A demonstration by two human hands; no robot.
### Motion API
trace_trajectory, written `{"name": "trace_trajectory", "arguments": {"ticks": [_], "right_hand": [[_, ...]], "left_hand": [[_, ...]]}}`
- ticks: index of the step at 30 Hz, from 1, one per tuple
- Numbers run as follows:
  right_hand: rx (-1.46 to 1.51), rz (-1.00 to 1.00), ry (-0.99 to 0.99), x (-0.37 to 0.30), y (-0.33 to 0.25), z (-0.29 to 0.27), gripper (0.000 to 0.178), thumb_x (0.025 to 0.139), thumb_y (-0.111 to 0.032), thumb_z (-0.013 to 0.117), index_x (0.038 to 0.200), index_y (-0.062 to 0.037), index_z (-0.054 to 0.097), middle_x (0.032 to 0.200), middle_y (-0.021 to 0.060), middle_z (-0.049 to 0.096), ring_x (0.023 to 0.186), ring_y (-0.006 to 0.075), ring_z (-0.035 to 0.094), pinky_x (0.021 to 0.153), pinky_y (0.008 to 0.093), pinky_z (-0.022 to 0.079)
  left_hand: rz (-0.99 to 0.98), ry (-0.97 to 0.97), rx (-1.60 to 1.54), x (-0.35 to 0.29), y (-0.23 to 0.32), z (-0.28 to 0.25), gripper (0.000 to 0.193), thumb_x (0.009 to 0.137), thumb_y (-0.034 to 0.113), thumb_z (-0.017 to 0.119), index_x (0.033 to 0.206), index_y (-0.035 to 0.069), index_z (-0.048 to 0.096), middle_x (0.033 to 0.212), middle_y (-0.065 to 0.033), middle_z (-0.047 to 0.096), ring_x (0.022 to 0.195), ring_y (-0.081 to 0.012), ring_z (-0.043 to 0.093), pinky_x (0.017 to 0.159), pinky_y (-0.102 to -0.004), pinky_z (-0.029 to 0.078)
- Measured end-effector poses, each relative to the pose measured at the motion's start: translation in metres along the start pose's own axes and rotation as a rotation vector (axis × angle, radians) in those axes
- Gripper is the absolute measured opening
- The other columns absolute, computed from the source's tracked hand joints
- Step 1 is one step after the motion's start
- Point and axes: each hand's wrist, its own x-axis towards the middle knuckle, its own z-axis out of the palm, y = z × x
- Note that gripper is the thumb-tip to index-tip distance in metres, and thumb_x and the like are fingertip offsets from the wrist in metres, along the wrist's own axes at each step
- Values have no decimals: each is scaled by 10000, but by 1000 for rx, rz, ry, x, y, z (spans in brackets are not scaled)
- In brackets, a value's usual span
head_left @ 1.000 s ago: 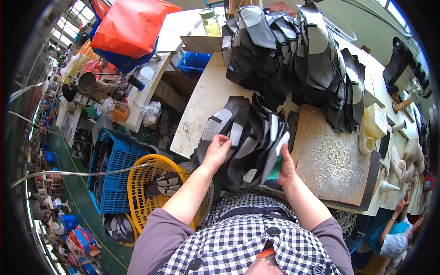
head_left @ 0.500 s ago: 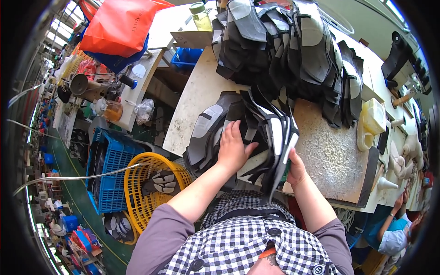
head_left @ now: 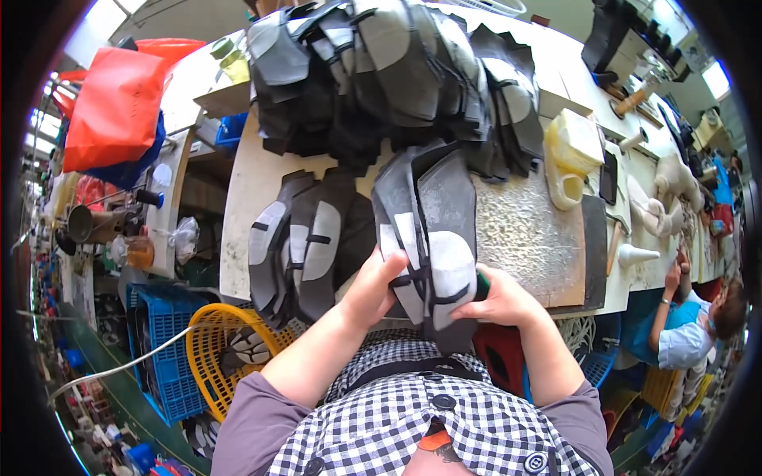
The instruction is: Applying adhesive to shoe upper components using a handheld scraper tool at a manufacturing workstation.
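Observation:
Between my hands stands a bundle of grey shoe-upper pieces (head_left: 446, 202) with pale patches and black strips, its lower ends just above the table's front edge. My left hand (head_left: 371, 287) grips its left side, thumb on the near face. On the right side, my right hand (head_left: 508, 298) pinches the lower part with the thumb in front. A bit of something green (head_left: 482, 285) shows by the right fingers; I cannot make out what it is. Left of the bundle lies another group of similar pieces (head_left: 324, 230), overlapping one another. Behind, a large heap of uppers (head_left: 397, 67) covers the far table.
A worn, glue-crusted board (head_left: 524, 246) lies to the right, with a yellowed plastic container (head_left: 573, 151) and a white cone-shaped nozzle (head_left: 636, 255) beyond it. A yellow basket (head_left: 208, 373) and a blue crate (head_left: 163, 357) stand at lower left. Another person (head_left: 683, 329) works far right.
My left hand has left the left-hand pieces and now grips the bundle. The bundle has turned from edge-on to facing me, gathered between both hands. The whole view has swung to the right.

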Motion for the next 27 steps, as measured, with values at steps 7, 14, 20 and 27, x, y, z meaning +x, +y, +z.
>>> {"name": "trace_trajectory", "arguments": {"ticks": [7,14,20,27], "right_hand": [[-209,204,-40,-51,59,-17,815,595,-344,874,1233,23,524,1065,216,651,1040,300,624,907,354,470],[190,434,175,-65,126,-40,473,807,-271,731,1134,39,587,1026,121,670,930,189,628,839,316,488],[-38,342,223,-88,141,-73,331,929,-289,566,1087,0,604,806,86,684,763,165,664,716,296,505],[-63,-264,724,-74,139,-147,370,1010,-339,400,1004,-28,600,963,76,598,860,168,562,824,288,444]], "left_hand": [[-130,214,-230,19,-30,35,446,848,112,678,1224,22,456,1101,-86,599,989,-180,605,865,-337,510],[51,521,303,66,-95,-5,569,819,140,706,1261,-39,396,1129,-123,596,1017,-176,577,886,-291,457],[504,947,1211,49,-112,6,665,762,153,747,1308,16,393,1304,-221,427,1228,-327,389,1040,-392,310],[515,43,1775,43,-121,43,280,799,143,667,1077,133,645,1261,-79,521,1278,-312,405,1060,-443,317]]}}
